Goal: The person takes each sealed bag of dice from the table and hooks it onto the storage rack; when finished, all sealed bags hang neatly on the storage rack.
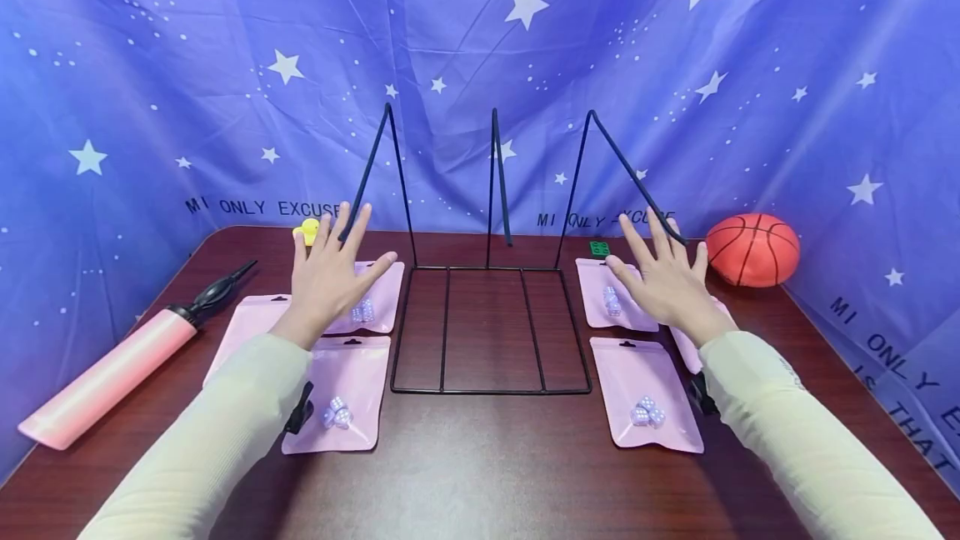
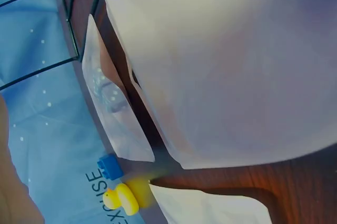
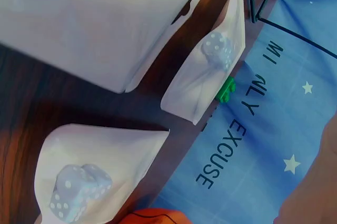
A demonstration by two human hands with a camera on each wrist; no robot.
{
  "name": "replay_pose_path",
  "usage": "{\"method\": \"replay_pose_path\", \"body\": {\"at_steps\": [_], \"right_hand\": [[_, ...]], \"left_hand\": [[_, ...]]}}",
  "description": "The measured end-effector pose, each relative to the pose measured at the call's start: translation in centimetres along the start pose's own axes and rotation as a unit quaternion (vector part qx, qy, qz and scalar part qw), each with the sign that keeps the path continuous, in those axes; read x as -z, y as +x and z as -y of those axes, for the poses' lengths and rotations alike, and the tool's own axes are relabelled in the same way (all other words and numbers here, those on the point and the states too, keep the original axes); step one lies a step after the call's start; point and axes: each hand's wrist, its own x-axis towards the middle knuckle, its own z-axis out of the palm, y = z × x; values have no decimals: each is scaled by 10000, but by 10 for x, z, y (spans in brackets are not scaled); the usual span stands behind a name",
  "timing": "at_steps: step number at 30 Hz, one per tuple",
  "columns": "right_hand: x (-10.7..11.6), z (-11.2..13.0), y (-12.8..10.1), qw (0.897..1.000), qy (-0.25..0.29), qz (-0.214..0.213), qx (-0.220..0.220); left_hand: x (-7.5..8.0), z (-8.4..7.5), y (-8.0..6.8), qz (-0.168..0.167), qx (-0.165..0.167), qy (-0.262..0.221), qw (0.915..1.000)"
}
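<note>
Both hands are spread flat, palms down and holding nothing. My left hand point(image 1: 326, 277) hovers over the pink zip bags on the left: a back bag point(image 1: 387, 294), a front bag point(image 1: 367, 373) and an outer bag point(image 1: 243, 332) partly hidden by my forearm. Over the right group is my right hand point(image 1: 667, 286), near a back bag point(image 1: 591, 282), a front bag point(image 1: 622, 373) and an outer bag point(image 1: 684, 346) mostly covered by the arm. Pale purple dice point(image 1: 337, 413) show through the bags. Between the hands stands a black wire rack point(image 1: 492, 392) with three upright bent arms.
A pink hand pump point(image 1: 112, 377) lies at the left. Along the back are a yellow rubber duck point(image 1: 310, 231), a blue toy brick point(image 2: 109, 166) and a green toy brick point(image 1: 599, 248). An orange toy basketball point(image 1: 752, 250) sits back right. A starry blue curtain point(image 1: 465, 23) hangs behind the table.
</note>
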Motion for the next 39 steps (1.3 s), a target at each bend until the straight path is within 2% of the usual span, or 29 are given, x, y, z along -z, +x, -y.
{"method": "replay_pose_path", "body": {"at_steps": [9,14,21,26,30,35,39], "right_hand": [[8,-8,-5,9979,171,-493,380],[11,-11,-7,9932,417,-870,653],[16,-11,-13,9849,994,-1271,627],[19,-10,-18,9699,1664,-1629,709],[21,-12,-22,9577,2091,-1832,739],[25,-15,-28,9545,2384,-1738,440],[28,-19,-31,9501,2693,-1570,119]], "left_hand": [[-2,-13,9,-227,-299,-131,9992],[-7,-20,15,-469,-328,-449,9974],[-14,-28,22,-910,-44,-1213,9884],[-19,-32,26,-1136,178,-1728,9782],[-23,-35,30,-1141,474,-2129,9692],[-25,-39,32,-1023,803,-2473,9602],[-27,-40,34,-992,911,-2582,9567]]}}
